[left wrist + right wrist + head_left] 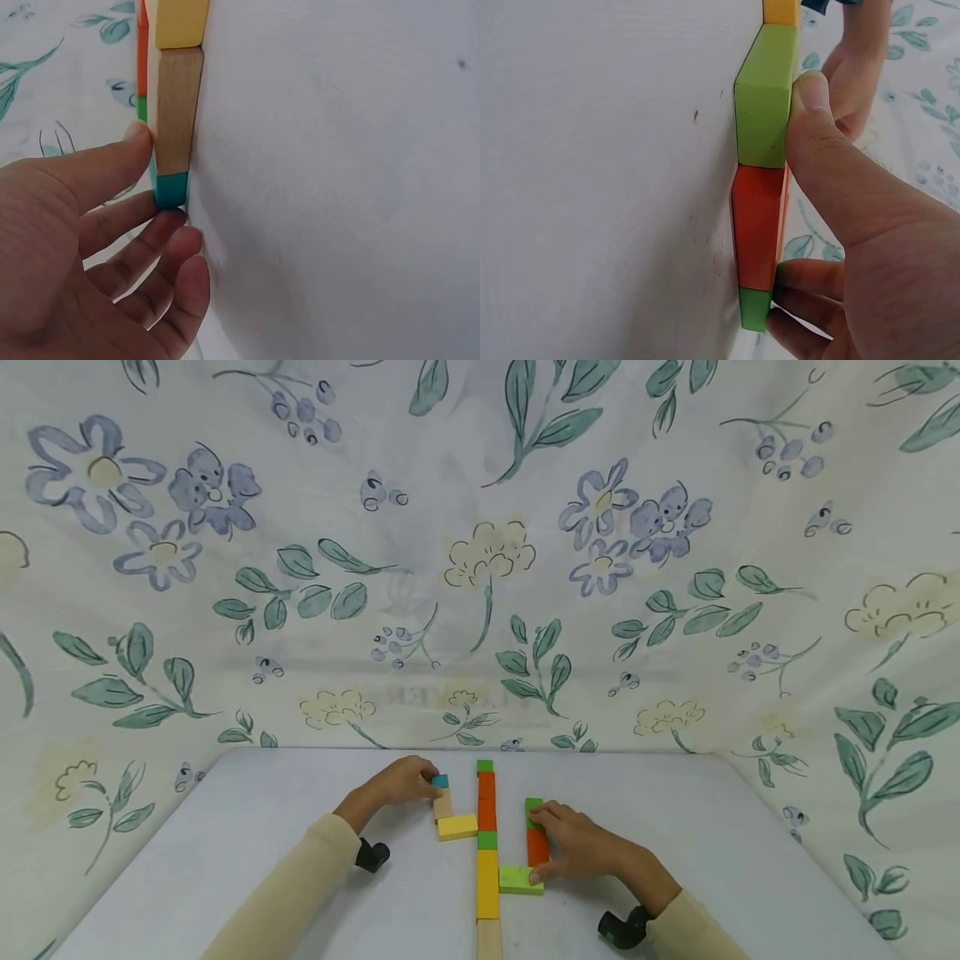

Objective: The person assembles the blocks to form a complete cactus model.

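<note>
My left hand (405,779) is at the far end of the left branch of flat blocks, thumb and forefinger pinching a small blue block (440,782). That block abuts a plain wooden block (177,112), which meets a yellow block (457,827) beside the central row. On the other side my right hand (581,841) spans the right branch. Its thumb rests on a light green block (765,124), while the fingertips touch a green block (754,309) at the far end. An orange-red block (757,225) lies between these two, under the arch of the hand.
The central row runs away from me: wooden (489,939), long yellow (487,885), green (487,840), orange-red (487,802) and a green end block (485,766). All lie on a white table (300,902). A flowered cloth (420,610) hangs behind its back edge.
</note>
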Available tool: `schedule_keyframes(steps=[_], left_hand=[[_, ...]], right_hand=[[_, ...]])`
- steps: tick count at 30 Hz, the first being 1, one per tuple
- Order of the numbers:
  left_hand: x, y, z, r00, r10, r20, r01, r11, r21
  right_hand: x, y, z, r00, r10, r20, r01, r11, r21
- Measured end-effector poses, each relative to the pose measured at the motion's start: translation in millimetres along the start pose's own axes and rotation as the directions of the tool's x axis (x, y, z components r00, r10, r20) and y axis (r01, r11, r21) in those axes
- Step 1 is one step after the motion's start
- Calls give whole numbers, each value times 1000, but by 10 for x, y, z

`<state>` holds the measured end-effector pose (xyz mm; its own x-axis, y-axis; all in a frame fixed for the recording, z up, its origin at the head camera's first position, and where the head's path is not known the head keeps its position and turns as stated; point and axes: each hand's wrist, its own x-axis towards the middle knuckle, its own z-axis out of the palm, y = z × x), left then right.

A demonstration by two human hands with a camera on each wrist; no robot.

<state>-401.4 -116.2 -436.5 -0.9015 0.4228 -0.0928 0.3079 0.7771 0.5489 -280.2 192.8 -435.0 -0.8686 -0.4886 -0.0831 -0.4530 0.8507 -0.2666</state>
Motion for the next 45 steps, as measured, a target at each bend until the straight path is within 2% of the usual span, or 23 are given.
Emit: schedule_keyframes(steps=[3, 6, 11, 19, 23, 28, 45], left_hand=[[7, -17, 20, 1000, 21, -9, -21, 1000, 2], [-7, -18, 31, 1000, 16, -16, -16, 1000, 10], [-115, 20, 15, 1000, 19, -2, -19, 998, 68], [-346, 158, -14, 989, 43, 138, -66, 983, 169], [-402, 216, 0, 988, 30, 154, -63, 974, 217], [-430, 220, 20, 988, 8, 155, -44, 972, 233], [-379, 145, 39, 985, 20, 171, -55, 978, 203]], right_hand=[[-1, 5, 8, 1000, 1, 0, -1, 1000, -5], [1, 10, 18, 1000, -7, -2, 7, 1000, -8], [6, 9, 19, 1000, -7, 5, 7, 1000, -3], [-4, 30, -17, 999, -23, -25, 22, 999, -37], [-11, 22, -25, 999, -19, -29, 18, 1000, -18], [-9, 2, -9, 1000, -10, -20, 10, 1000, 1], [-32, -6, -9, 999, -22, -24, 22, 1000, 5]])
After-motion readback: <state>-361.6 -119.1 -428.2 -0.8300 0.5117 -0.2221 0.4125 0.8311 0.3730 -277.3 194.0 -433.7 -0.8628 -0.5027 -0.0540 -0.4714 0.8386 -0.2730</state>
